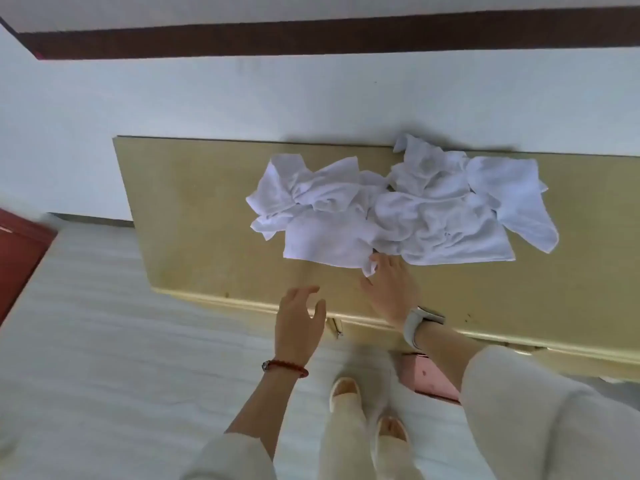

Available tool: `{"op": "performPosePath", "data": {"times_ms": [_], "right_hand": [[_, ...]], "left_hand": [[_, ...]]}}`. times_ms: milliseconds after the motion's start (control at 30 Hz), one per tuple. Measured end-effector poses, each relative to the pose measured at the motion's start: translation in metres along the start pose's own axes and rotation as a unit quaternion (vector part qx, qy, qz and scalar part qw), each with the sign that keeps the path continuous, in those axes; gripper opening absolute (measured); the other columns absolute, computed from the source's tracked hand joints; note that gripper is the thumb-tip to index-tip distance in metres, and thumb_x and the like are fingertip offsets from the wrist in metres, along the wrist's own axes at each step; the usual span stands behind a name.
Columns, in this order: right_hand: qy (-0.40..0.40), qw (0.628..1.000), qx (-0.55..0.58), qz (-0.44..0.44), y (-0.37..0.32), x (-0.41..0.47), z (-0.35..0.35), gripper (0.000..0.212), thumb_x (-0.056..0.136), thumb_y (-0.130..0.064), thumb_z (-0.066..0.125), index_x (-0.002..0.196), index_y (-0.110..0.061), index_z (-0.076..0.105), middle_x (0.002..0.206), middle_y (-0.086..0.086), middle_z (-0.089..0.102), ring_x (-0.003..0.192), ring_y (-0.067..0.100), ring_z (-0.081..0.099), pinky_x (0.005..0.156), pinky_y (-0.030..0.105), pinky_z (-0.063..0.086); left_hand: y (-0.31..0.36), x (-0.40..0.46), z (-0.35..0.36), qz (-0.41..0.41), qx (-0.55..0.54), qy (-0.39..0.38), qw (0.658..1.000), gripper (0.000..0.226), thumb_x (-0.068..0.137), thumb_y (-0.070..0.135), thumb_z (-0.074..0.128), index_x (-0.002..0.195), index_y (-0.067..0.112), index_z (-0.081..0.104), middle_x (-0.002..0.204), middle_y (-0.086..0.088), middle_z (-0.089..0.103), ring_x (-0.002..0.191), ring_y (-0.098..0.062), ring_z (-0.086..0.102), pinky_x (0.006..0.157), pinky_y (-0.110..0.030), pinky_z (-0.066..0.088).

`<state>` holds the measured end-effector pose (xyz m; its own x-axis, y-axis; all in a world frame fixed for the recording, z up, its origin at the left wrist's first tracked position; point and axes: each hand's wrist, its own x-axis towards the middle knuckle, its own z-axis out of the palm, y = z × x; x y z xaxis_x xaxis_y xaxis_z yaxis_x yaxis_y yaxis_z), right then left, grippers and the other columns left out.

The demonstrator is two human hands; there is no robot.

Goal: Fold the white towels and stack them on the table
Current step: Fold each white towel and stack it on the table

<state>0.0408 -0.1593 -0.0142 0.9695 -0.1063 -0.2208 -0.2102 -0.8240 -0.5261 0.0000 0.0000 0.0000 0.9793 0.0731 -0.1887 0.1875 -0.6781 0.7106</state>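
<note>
So we've got a heap of white towels (398,206) crumpled together on the tan wooden surface (207,216), toward its far side against the white wall (242,95). We count roughly four or five, but they overlap so much that we honestly can't give a firm number. None of them is folded; one lies flatter than the rest at the near left of the heap, and another hangs out to the right with a corner pointing down toward the near edge. We're looking at two hands. Our right hand (389,289) reaches forward over the near edge of the surface, palm down, and its fingertips pinch the near corner of that flatter towel, so the grip is narrow and holding cloth right at the heap's front edge. There's a pale watch (417,323) on that wrist and a light sleeve (519,403) behind it. Our left hand (299,323) hovers at the near edge of the surface, fingers loosely spread and relaxed, holding nothing, its grip wide, and it sits a bit short of the towels, to the near left of them. It wears a red braided bracelet (285,367). Below we see two feet in pale slippers (346,393) on the light floor (104,341), plus something pink (429,375) under the surface.
</note>
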Motion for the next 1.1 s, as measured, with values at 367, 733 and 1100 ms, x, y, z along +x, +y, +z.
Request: {"op": "performPosePath", "data": {"times_ms": [367, 733, 1100], "right_hand": [[0.119, 0.975, 0.139, -0.129, -0.02, 0.02, -0.05, 0.02, 0.088, -0.022, 0.042, 0.089, -0.008, 0.057, 0.081, -0.009, 0.053, 0.077, 0.013, 0.051, 0.07, 0.024, 0.042], [0.266, 0.952, 0.127, -0.085, 0.006, 0.007, -0.234, 0.024, 0.091, -0.026, 0.043, 0.097, -0.013, 0.062, 0.065, 0.001, 0.061, 0.055, 0.014, 0.051, 0.055, 0.02, 0.04], [0.277, 0.958, -0.07, -0.025, 0.184, -0.008, -0.428, 0.035, 0.095, -0.016, 0.045, 0.129, -0.01, 0.048, 0.106, 0.008, 0.056, 0.093, 0.031, 0.058, 0.081, 0.034, 0.044]], "left_hand": [[0.024, 0.085, 0.015, 0.251, 0.17, 0.16, 0.939, 0.028, 0.077, 0.037, 0.051, 0.103, 0.027, 0.058, 0.107, -0.001, 0.062, 0.103, -0.019, 0.049, 0.087, -0.034, 0.03], [0.198, 0.102, -0.035, 0.302, -0.005, 0.028, 0.953, 0.018, 0.088, 0.029, 0.058, 0.083, 0.013, 0.066, 0.068, 0.007, 0.062, 0.06, -0.01, 0.054, 0.053, -0.009, 0.033], [0.403, 0.106, 0.084, 0.491, 0.014, 0.004, 0.871, 0.015, 0.09, 0.011, 0.053, 0.093, 0.002, 0.065, 0.088, -0.011, 0.066, 0.081, -0.026, 0.06, 0.074, -0.038, 0.05]]}}
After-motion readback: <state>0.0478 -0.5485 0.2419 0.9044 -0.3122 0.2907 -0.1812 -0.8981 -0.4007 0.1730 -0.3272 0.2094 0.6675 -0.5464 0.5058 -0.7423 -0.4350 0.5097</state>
